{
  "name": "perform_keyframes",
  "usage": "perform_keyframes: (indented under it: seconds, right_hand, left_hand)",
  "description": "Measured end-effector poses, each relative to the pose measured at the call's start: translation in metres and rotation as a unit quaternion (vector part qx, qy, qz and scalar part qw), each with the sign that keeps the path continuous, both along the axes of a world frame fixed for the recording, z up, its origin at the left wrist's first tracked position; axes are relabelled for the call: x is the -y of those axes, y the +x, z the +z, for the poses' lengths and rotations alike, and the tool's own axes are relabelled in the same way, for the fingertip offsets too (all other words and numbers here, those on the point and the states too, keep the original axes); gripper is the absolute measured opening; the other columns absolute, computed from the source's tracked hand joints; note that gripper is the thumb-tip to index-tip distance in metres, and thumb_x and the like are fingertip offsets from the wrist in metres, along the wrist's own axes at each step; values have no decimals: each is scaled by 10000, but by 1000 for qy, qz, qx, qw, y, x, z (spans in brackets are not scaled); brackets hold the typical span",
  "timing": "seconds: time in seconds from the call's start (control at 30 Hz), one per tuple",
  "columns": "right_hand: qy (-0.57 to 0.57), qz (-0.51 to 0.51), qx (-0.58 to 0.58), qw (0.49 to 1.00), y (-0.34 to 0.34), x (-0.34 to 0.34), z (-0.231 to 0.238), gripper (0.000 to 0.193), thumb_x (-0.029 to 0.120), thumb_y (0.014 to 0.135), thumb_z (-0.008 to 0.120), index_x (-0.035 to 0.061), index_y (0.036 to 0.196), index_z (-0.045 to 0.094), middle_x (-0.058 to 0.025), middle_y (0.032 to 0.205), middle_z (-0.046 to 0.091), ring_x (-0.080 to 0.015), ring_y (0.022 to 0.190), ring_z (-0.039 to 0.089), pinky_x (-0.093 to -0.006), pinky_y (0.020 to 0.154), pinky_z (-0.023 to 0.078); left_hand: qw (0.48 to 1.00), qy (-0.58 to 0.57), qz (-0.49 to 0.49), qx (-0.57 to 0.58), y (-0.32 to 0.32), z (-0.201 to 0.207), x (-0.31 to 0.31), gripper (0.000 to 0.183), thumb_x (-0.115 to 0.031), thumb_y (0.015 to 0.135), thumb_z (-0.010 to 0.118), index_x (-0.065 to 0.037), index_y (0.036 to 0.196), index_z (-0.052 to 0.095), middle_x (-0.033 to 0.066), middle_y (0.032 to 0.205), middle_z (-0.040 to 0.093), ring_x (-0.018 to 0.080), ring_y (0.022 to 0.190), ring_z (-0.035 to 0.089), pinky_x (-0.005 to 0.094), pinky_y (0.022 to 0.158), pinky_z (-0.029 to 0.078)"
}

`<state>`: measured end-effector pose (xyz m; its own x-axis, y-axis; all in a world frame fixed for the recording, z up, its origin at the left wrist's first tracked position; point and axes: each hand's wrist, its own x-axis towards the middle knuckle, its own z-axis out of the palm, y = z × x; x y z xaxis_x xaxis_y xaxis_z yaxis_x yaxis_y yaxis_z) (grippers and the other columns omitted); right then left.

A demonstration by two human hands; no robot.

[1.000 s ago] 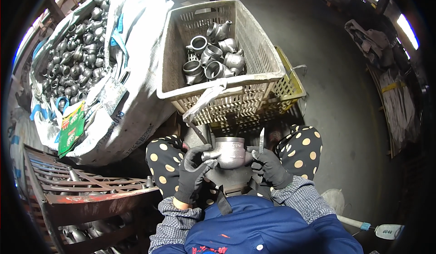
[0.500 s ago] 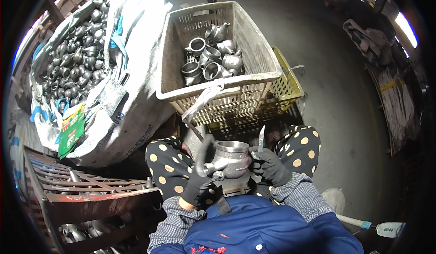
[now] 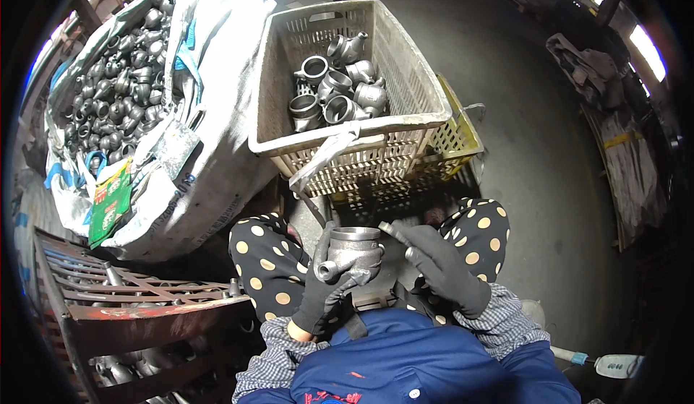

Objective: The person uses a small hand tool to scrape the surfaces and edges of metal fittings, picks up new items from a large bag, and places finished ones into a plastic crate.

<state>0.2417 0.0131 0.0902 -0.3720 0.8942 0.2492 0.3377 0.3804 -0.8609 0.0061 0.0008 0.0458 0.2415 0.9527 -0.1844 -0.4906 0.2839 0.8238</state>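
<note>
Above my lap, my left hand (image 3: 318, 292) grips a grey cast metal pipe fitting (image 3: 353, 254) from its left side and below. The fitting has a round threaded mouth facing up and a short side spout pointing toward me. Just right of it hovers my right hand (image 3: 448, 270), apart from the fitting, fingers angled toward its rim. That hand is somewhat blurred and closed on a narrow flat blade. Most of the blade is hidden now; only a short grey end appears to show near the fingertips. Both hands wear dark gloves.
A pale plastic crate (image 3: 423, 118) holding several similar fittings stands ahead, beside a yellow crate (image 3: 470, 140). At left is a large white sack (image 3: 217, 151) full of small castings. Below it stands a rusty metal rack (image 3: 137, 324) with more metal parts.
My left hand has turned the fitting, bringing its spout forward, and shifted it slightly left. My right hand has moved off the fitting's side and tilted; the upright blade no longer stands out.
</note>
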Motion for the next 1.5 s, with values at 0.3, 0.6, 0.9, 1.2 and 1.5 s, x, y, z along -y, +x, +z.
perform_keyframes:
  seconds: [0.3,0.6,0.9,1.2,1.5]
  right_hand:
    - [125,-2,168,978,-9,9,20,533,34,707,716,125,1228,653,-52,961,649,-214,789,629,-304,643,515]
    - [18,93,275,957,-2,3,44,463,143,804,626,153,1267,610,-50,960,640,-217,832,643,-336,672,520]
    - [-118,108,137,978,5,-33,30,314,95,818,634,133,1123,704,-119,1018,709,-271,878,695,-322,778,546]
    - [-4,45,158,986,2,-14,33,399,90,809,635,161,1200,671,-64,926,672,-242,831,651,-358,691,523]
    - [143,-14,264,954,-18,8,24,457,99,736,716,152,1188,679,-42,875,632,-213,757,604,-317,631,494]
  left_hand:
    - [997,-27,20,-67,-4,13,11,979,14,742,756,-41,1519,162,198,1394,430,293,1222,540,363,1003,496]
    - [971,111,48,-207,-5,-4,8,1030,-170,723,842,38,1486,182,225,1336,481,298,1181,568,365,958,512]
    - [935,141,27,-325,-12,-11,4,1091,-277,673,884,58,1465,212,240,1398,424,324,1225,534,388,997,483]
    - [994,17,42,-97,-10,-21,10,990,-146,710,846,13,1480,245,177,1382,437,265,1204,544,352,985,496]
    - [998,-63,14,-14,-6,12,12,937,-77,771,787,0,1500,204,136,1343,468,220,1167,554,303,955,507]
